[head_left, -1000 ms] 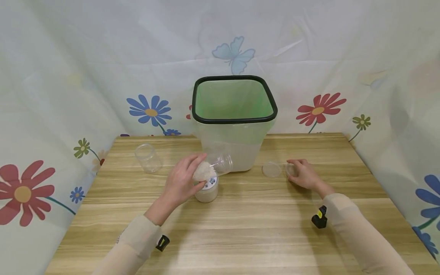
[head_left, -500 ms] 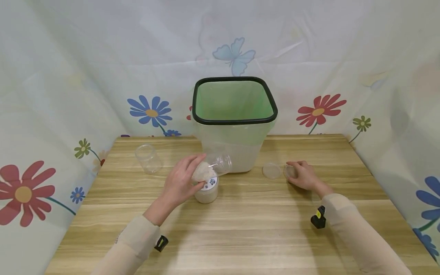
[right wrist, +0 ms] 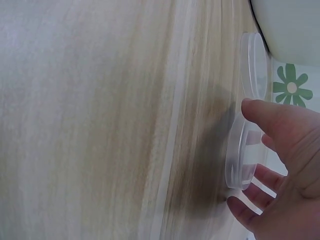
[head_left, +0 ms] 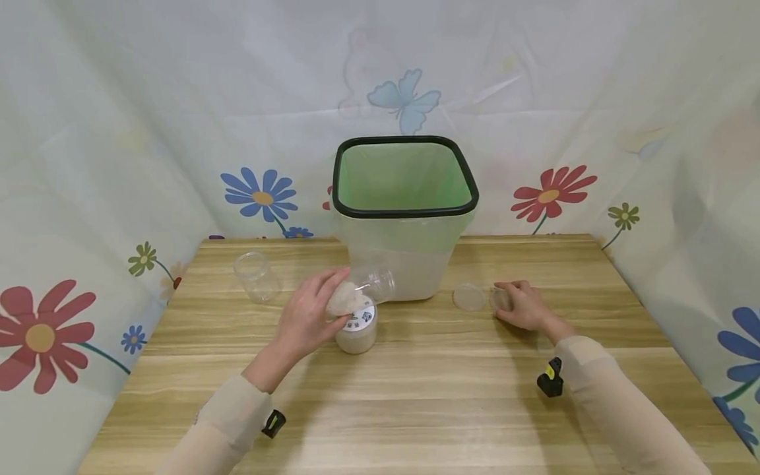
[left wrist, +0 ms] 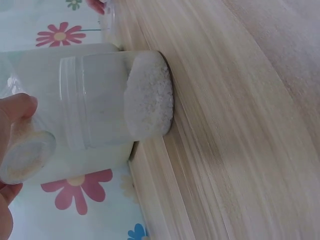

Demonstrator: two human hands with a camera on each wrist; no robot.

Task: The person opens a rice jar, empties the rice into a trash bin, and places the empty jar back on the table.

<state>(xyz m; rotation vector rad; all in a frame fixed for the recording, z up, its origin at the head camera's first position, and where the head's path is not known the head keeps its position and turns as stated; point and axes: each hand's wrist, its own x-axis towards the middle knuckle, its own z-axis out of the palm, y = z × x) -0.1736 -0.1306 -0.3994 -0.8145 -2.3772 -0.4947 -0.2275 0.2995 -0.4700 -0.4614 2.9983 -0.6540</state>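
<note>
My left hand [head_left: 309, 310] grips a clear plastic jar [head_left: 374, 285] tipped nearly on its side, its mouth pointing right, with white grains gathered near its base. Just below it stands a second clear jar [left wrist: 105, 100] with white granules in its lower part; in the head view a printed round top [head_left: 361, 319] shows on it, partly hidden by the tipped jar. At the right, my right hand [head_left: 525, 307] holds a clear round lid [right wrist: 237, 155] low at the table, thumb on one side and fingers on the other. Another clear lid [head_left: 468, 297] lies just left of it.
A green bin [head_left: 404, 260] with a black rim stands at the back middle, behind the tipped jar. At the left back is a third clear jar [head_left: 257, 277]. The wooden table [head_left: 439, 402] meets a flowered curtain [head_left: 178, 132] at the back and sides.
My left hand and the tipped jar have shifted slightly left; more of the printed top shows. The right hand stays almost still at the lid.
</note>
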